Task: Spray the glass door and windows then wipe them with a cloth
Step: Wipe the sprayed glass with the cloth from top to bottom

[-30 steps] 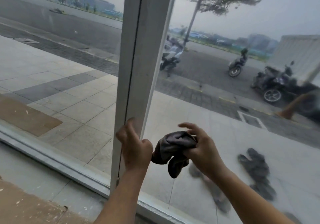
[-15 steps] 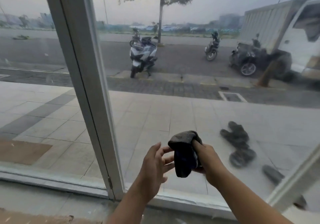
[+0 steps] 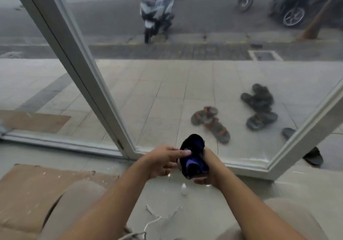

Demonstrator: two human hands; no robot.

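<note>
A dark bunched cloth (image 3: 193, 158) with a blue patch is held low in front of the glass pane (image 3: 185, 91). My right hand (image 3: 208, 174) grips it from below and behind. My left hand (image 3: 163, 160) touches the cloth's left side with a straight finger laid on it. The white frame post (image 3: 74, 54) slants from upper left down to the sill (image 3: 241, 165). No spray bottle shows clearly.
Cardboard (image 3: 37, 193) lies on the floor at left. A small white object (image 3: 183, 188) and white scraps lie on the floor below my hands. My knees fill the bottom. Outside lie sandals (image 3: 211, 122) and parked motorbikes (image 3: 157, 11).
The view has tipped down toward the floor and sill. My left hand left the frame post and came onto the cloth; both hands sank lower.
</note>
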